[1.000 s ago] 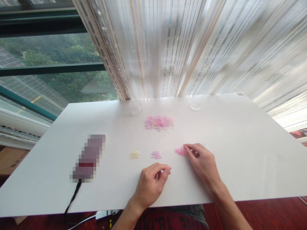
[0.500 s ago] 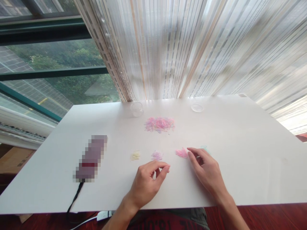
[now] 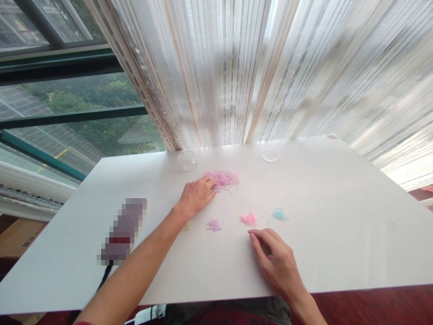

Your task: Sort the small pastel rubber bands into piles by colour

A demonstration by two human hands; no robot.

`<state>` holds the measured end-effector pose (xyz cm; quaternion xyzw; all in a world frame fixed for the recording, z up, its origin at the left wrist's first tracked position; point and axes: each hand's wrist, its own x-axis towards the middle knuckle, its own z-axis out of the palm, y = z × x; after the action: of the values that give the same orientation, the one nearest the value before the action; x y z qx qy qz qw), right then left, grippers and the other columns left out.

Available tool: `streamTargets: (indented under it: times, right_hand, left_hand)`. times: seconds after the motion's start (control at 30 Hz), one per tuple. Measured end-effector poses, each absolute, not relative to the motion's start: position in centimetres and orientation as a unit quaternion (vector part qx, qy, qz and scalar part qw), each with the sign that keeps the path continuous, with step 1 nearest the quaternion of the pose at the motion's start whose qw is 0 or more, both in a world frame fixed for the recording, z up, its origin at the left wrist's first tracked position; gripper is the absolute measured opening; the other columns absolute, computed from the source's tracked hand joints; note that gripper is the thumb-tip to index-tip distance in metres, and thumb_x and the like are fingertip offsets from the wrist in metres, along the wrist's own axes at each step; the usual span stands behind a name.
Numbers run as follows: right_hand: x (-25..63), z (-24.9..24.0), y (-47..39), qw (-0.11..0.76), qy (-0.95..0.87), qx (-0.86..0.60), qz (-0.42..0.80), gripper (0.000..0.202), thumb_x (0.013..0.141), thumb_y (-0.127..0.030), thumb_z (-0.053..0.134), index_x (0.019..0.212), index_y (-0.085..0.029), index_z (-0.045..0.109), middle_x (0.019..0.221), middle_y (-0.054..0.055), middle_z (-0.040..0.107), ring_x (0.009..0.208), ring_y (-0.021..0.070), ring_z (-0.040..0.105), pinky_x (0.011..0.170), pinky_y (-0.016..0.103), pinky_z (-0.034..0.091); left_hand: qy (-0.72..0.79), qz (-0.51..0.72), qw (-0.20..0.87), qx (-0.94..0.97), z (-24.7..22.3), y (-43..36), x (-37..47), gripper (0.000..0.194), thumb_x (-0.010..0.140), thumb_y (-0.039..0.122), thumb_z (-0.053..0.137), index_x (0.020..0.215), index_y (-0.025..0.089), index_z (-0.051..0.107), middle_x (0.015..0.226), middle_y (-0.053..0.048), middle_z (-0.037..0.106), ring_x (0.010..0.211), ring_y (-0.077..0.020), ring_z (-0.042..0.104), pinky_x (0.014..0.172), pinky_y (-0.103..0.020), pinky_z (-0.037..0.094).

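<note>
My left hand [image 3: 199,194] reaches across to the left edge of a mixed pile [image 3: 225,178] of small, thin pastel pieces, mostly pink and lilac. Its fingers are drawn together on the pieces; what lies between the tips is hidden. My right hand [image 3: 272,253] rests near the table's front, thumb and index curled together, and nothing shows between them. Just beyond it is a small pink pile [image 3: 249,219]. A turquoise pile [image 3: 279,214] lies to the right and a lilac pile [image 3: 214,224] to the left. My left forearm partly covers a pale yellow pile [image 3: 186,225].
A clear round tub [image 3: 187,160] and a clear shallow lid or dish [image 3: 270,155] stand at the back of the white table [image 3: 338,216]. A pixelated dark object [image 3: 123,230] with a black strap lies at left. Striped curtains [image 3: 216,72] hang along the far edge.
My left hand has moved forward and left, from near the lilac pile to the mixed pile. My right hand has drawn back from the pink pile, uncovering the turquoise one. The view has shifted slightly.
</note>
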<state>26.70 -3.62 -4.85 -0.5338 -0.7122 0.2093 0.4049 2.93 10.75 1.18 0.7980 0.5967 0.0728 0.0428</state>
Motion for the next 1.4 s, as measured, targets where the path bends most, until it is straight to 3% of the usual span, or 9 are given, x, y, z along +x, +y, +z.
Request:
streamTargets:
  times: [0.13,0.37,0.5,0.63,0.8,0.93,1.03,1.2,1.4]
  right_hand:
    - [26.9,-4.9,-3.6,0.404,-0.709,-0.534,0.223,0.02,0.107,-0.029,0.052,0.103,-0.023,0.07,0.088,0.006,0.071,0.079,0.0214,0.067,0.073,0.033,0.055]
    - [26.9,-4.7,-3.5,0.402,-0.711,-0.529,0.23,0.019,0.106,-0.027,0.052,0.101,-0.023,0.07,0.088,0.005,0.073,0.08,0.0213,0.068,0.072,0.033,0.053]
    - [26.9,-4.6,-3.5,0.402,-0.711,-0.529,0.229,0.019,0.106,-0.026,0.053,0.1,-0.023,0.071,0.088,0.005,0.073,0.08,0.0209,0.068,0.073,0.032,0.053]
    - [26.8,-4.6,-3.4,0.41,-0.709,-0.529,0.224,0.019,0.105,-0.026,0.054,0.098,-0.022,0.071,0.084,0.004,0.072,0.077,0.0202,0.067,0.07,0.031,0.052]
    - [26.8,-4.2,-3.4,0.43,-0.692,-0.529,0.24,0.016,0.104,-0.024,0.057,0.098,-0.023,0.072,0.082,0.001,0.073,0.069,0.017,0.065,0.065,0.028,0.051]
    - [26.4,-3.3,-3.3,0.459,-0.679,-0.507,0.266,0.013,0.102,-0.021,0.06,0.104,-0.023,0.072,0.083,0.001,0.074,0.067,0.0152,0.064,0.063,0.026,0.053]
    - [25.7,-2.9,-3.5,0.474,-0.687,-0.47,0.287,0.015,0.099,-0.019,0.064,0.112,-0.023,0.07,0.087,0.001,0.075,0.071,0.015,0.065,0.066,0.025,0.055]
    - [24.3,-3.1,-3.5,0.482,-0.708,-0.429,0.288,0.02,0.094,-0.019,0.071,0.113,-0.022,0.069,0.088,0.002,0.073,0.073,0.0152,0.066,0.064,0.024,0.056]
    - [23.9,-3.6,-3.4,0.484,-0.714,-0.426,0.273,0.01,0.096,-0.014,0.068,0.102,-0.022,0.072,0.086,0.002,0.074,0.07,0.0131,0.067,0.064,0.021,0.056]
  left_hand:
    - [0.597,0.057,0.032,0.8,1.3,11.1,3.3,0.021,0.1,0.022,0.058,0.105,0.024,0.079,0.112,-0.007,0.075,0.093,-0.0245,0.074,0.071,-0.03,0.051]
    - [0.607,0.113,0.056,0.785,1.5,11.2,2.7,0.016,0.098,0.027,0.062,0.103,0.025,0.077,0.113,-0.005,0.078,0.097,-0.0256,0.073,0.075,-0.03,0.051]
    - [0.611,0.173,0.111,0.764,1.5,11.4,2.2,0.016,0.097,0.028,0.063,0.098,0.023,0.078,0.097,-0.005,0.081,0.087,-0.0248,0.074,0.076,-0.031,0.051]
    - [0.599,0.249,0.194,0.736,1.8,10.9,2.3,0.025,0.097,0.039,0.062,0.098,0.02,0.078,0.089,-0.005,0.082,0.075,-0.0199,0.07,0.072,-0.028,0.052]
    - [0.574,0.302,0.308,0.696,2.3,6.9,3.6,0.043,0.101,0.049,0.051,0.1,0.015,0.077,0.088,-0.009,0.082,0.053,-0.0125,0.056,0.05,-0.024,0.047]
    - [0.524,0.36,0.519,0.571,1.3,1.7,5.5,0.034,0.095,0.047,0.062,0.098,0.015,0.073,0.088,-0.009,0.08,0.05,-0.0081,0.046,0.049,-0.021,0.043]
    - [0.499,0.387,0.596,0.497,-0.2,-1.4,6.8,0.031,0.094,0.045,0.066,0.099,0.015,0.068,0.088,-0.008,0.079,0.05,-0.0068,0.045,0.052,-0.022,0.043]
    - [0.498,0.424,0.611,0.446,-1.9,-3.5,7.4,0.03,0.096,0.047,0.066,0.097,0.018,0.058,0.091,-0.006,0.077,0.053,-0.0074,0.053,0.06,-0.024,0.049]
    - [0.524,0.416,0.556,0.493,-2.5,-4.1,7.1,0.025,0.098,0.043,0.063,0.096,0.018,0.061,0.065,0.003,0.063,0.059,-0.012,0.062,0.063,-0.023,0.052]
